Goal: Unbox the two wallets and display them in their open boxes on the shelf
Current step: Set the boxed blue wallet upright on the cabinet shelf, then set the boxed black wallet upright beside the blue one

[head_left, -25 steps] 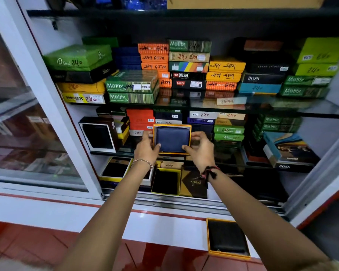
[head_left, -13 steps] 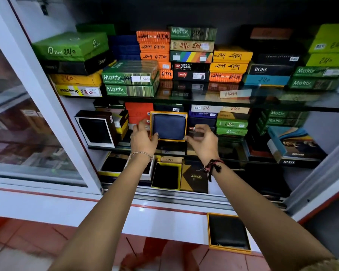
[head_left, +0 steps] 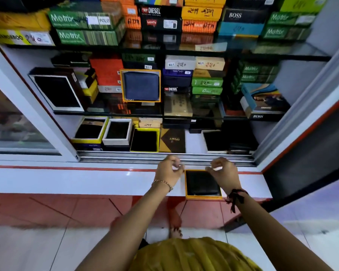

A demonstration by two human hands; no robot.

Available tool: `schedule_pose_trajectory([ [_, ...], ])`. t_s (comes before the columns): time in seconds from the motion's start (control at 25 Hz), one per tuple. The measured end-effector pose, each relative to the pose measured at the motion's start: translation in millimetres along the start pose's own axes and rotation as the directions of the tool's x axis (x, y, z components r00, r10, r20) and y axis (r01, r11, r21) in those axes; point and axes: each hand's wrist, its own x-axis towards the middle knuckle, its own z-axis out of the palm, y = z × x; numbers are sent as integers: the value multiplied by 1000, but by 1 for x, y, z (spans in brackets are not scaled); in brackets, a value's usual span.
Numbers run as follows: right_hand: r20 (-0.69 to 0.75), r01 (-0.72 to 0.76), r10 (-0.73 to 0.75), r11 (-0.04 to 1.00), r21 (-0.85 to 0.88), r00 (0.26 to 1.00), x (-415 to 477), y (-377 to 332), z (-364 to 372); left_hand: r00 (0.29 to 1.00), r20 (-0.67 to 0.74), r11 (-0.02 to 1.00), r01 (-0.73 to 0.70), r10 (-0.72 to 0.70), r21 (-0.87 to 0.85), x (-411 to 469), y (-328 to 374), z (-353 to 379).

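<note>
On the white ledge below the cabinet's sliding track, seen from the head camera, the black wallet point(head_left: 202, 183) lies flat in its open orange-rimmed box point(head_left: 204, 197), the one task item not yet on display. Both hands hover just above its far end: the left hand point(head_left: 168, 170) beside the box's left far corner, the right hand point(head_left: 223, 172) over its right far edge. Each is empty, fingers loosely curled and half spread, touching nothing I can make out. The box sits between the two wrists, slightly nearer the right one, its long axis running away from the person toward the cabinet. So the grasp likely calls for both hands dropping down and slightly back to take the long sides.

Up on the middle glass shelf point(head_left: 110, 113), the blue wallet point(head_left: 141, 86) stands upright in its own orange-rimmed box, leaning against stacked cartons, well apart from both hands.
</note>
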Motion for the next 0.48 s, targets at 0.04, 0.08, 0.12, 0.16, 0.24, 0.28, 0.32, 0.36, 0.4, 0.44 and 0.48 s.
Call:
schedule_pose_trajectory([
  [0.04, 18, -59, 60, 997, -54, 998, -5, 16, 0, 991, 82, 994, 99, -102, 37, -2, -9, 10],
  [0.08, 46, -117, 122, 989, -89, 991, -9, 30, 0, 968, 166, 980, 178, -190, 85, -5, -15, 18],
  [0.12, 78, -166, 176, 979, -115, 981, -13, 40, 2, 938, 241, 967, 224, -247, 120, -8, -20, 26],
  [0.16, 106, -201, 216, 970, -140, 970, -16, 47, 4, 910, 301, 958, 259, -286, 128, -11, -22, 31],
  [0.24, 139, -226, 252, 957, -181, 958, -20, 55, 6, 879, 358, 947, 317, -315, 56, -16, -20, 36],
  [0.28, 143, -232, 258, 956, -177, 955, -20, 55, 6, 874, 361, 939, 342, -326, 19, -16, -20, 38],
  [0.32, 147, -244, 266, 957, -154, 953, -21, 53, 4, 873, 358, 935, 354, -332, 5, -18, -17, 36],
  [0.36, 151, -260, 277, 958, -121, 949, -21, 50, 0, 875, 349, 930, 368, -336, -27, -17, -17, 34],
  [0.4, 155, -274, 284, 958, -85, 946, -21, 46, -5, 876, 341, 924, 379, -340, -54, -17, -15, 30],
  [0.44, 161, -290, 293, 956, -42, 943, -21, 40, -12, 882, 331, 918, 385, -335, -98, -15, -12, 25],
  [0.48, 173, -308, 301, 951, 12, 938, -21, 32, -20, 892, 325, 921, 369, -312, -128, -14, -5, 18],
])
